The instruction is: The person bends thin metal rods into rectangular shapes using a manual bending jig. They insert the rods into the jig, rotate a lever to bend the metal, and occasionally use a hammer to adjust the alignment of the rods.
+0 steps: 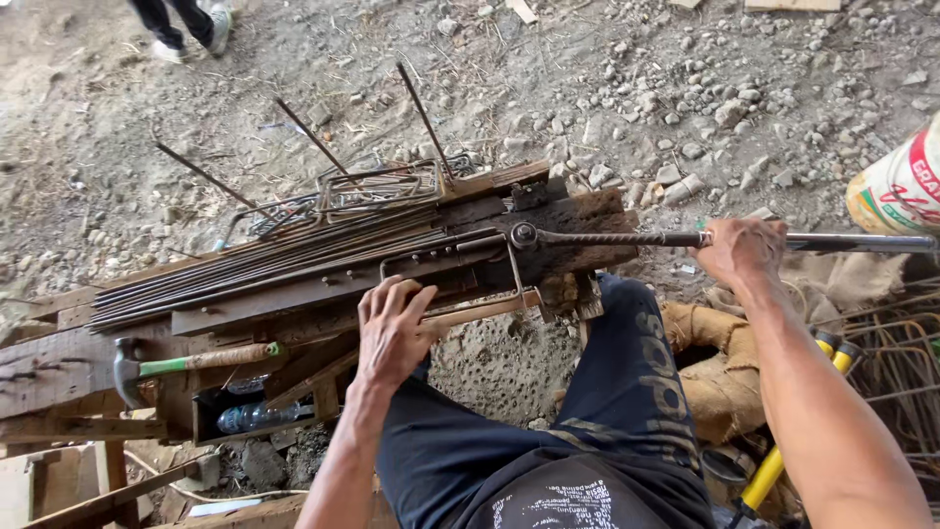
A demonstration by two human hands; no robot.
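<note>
My left hand [394, 328] presses down on a partly bent thin steel rod [450, 257] lying on a rough wooden bench [59, 362]. My right hand [741, 252] grips the long metal lever of a bending tool [627, 238], which stretches to the right from a pivot pin [523, 235] on the bench. A bundle of straight rods [264, 260] lies along the bench to the left. Behind it sit several finished rectangular stirrups [377, 188]. My knee in dark trousers [627, 362] is under the lever.
A claw hammer [186, 362] with a green and wooden handle rests on the bench's lower left. A plastic bottle [257, 415] lies beneath it. Yellow-handled cutters [783, 451], sacks [720, 377] and a printed bag [901, 186] are at right. Another person's feet [191, 27] stand on the gravel top left.
</note>
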